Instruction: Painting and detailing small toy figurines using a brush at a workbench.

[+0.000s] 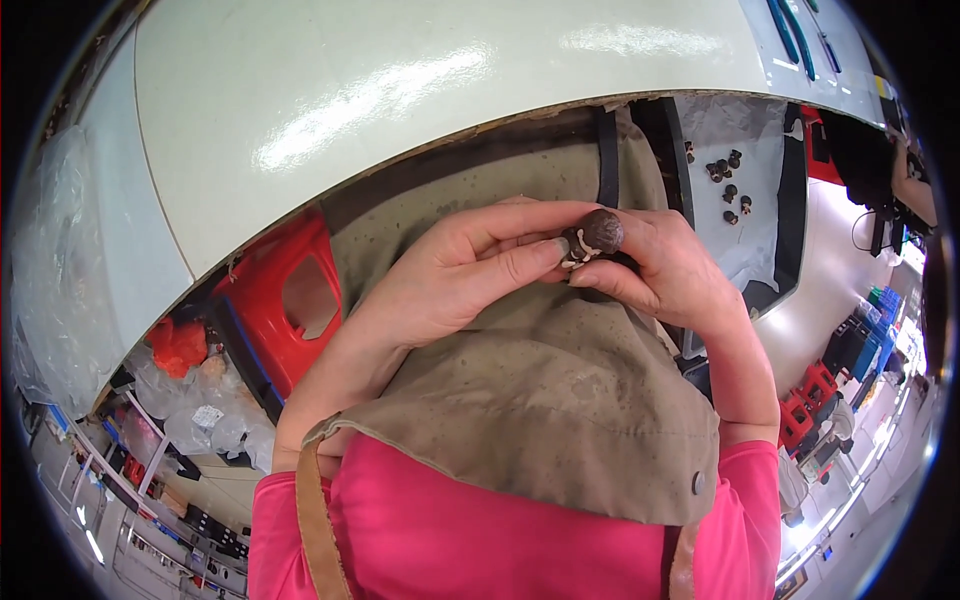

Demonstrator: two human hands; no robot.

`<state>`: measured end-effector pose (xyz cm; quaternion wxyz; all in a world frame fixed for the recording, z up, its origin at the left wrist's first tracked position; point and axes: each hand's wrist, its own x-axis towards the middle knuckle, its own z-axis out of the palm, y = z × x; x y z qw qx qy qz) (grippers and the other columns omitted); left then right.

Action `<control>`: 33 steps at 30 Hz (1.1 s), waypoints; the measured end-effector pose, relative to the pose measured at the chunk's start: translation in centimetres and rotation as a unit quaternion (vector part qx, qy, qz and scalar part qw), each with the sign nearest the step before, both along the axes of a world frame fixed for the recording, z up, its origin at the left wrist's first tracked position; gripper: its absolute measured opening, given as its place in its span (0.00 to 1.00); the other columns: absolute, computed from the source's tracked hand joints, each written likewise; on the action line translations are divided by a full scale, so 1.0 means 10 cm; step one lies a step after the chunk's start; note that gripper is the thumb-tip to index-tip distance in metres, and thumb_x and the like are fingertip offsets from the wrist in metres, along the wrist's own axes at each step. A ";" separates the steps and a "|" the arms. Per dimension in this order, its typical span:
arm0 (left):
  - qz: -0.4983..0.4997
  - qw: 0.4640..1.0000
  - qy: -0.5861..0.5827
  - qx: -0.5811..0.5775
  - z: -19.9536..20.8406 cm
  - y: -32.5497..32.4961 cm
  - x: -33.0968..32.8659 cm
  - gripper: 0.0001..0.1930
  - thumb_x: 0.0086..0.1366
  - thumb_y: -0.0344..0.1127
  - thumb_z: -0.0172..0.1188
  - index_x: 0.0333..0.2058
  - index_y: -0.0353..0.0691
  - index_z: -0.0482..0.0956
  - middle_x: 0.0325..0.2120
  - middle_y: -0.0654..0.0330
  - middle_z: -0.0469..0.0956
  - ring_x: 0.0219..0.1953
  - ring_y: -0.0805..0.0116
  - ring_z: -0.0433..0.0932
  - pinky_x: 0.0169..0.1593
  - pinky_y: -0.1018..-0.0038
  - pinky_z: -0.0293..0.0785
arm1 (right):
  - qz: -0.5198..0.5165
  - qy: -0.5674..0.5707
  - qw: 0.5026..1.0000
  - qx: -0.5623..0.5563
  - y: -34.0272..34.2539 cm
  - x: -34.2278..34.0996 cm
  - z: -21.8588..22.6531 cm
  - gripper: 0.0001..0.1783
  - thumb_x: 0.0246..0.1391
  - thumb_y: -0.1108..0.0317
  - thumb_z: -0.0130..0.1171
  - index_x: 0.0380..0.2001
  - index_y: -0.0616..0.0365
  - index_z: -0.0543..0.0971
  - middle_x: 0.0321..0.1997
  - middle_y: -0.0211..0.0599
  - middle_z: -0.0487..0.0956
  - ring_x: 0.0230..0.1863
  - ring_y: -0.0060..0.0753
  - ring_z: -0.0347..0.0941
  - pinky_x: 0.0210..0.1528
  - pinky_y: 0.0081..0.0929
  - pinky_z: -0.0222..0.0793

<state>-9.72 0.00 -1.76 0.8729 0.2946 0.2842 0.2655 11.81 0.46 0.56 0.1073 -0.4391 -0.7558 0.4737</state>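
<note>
Between both hands, above my lap, is a small dark brown figurine (601, 232) with a round, textured head and pale markings lower down. My left hand (470, 255) pinches its lower end, thumb on top. The fingers of my right hand (668, 262) close round the head from the right, its thumb beneath. The figurine lies tilted, and the fingers cover part of its body. An olive-brown apron (540, 370) drapes under my hands.
A pale worktable (420, 90) curves ahead, with blue-handled pliers (790, 35) at its far right. Several similar dark figurines (730, 190) lie on a paper-lined tray (765, 150) to the right. A red stool (290, 290) and plastic bags (205, 410) are at the left.
</note>
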 end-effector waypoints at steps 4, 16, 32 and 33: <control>-0.003 1.000 -0.002 0.000 0.00 -0.01 -0.01 0.19 0.68 0.31 0.49 0.56 0.34 0.67 0.49 0.58 0.73 0.49 0.73 0.72 0.54 0.77 0.69 | 0.014 -0.008 1.000 -0.004 -0.01 0.01 -0.01 0.14 0.50 0.57 0.61 0.31 0.57 0.76 0.28 0.41 0.76 0.30 0.50 0.73 0.31 0.36 0.69; 0.010 0.999 -0.025 -0.024 -0.04 0.00 -0.04 0.19 0.68 0.31 0.49 0.56 0.35 0.66 0.50 0.58 0.72 0.50 0.72 0.72 0.55 0.76 0.69 | -0.012 0.077 0.997 -0.005 -0.01 -0.04 -0.11 0.12 0.49 0.60 0.62 0.30 0.57 0.77 0.28 0.38 0.77 0.30 0.45 0.75 0.31 0.33 0.70; 0.010 1.000 -0.010 -0.020 -0.01 0.00 -0.06 0.18 0.67 0.31 0.50 0.55 0.36 0.69 0.48 0.61 0.73 0.49 0.76 0.72 0.53 0.80 0.67 | 0.003 0.061 0.998 -0.016 0.01 -0.06 -0.11 0.13 0.47 0.58 0.64 0.29 0.56 0.79 0.28 0.35 0.78 0.30 0.42 0.76 0.31 0.31 0.71; 0.008 1.000 -0.007 -0.012 -0.02 0.00 -0.06 0.18 0.67 0.31 0.50 0.55 0.36 0.69 0.47 0.61 0.73 0.49 0.76 0.72 0.53 0.80 0.67 | 0.004 0.061 0.998 -0.017 0.01 -0.07 -0.11 0.13 0.47 0.58 0.64 0.29 0.56 0.79 0.28 0.35 0.78 0.30 0.42 0.76 0.31 0.31 0.71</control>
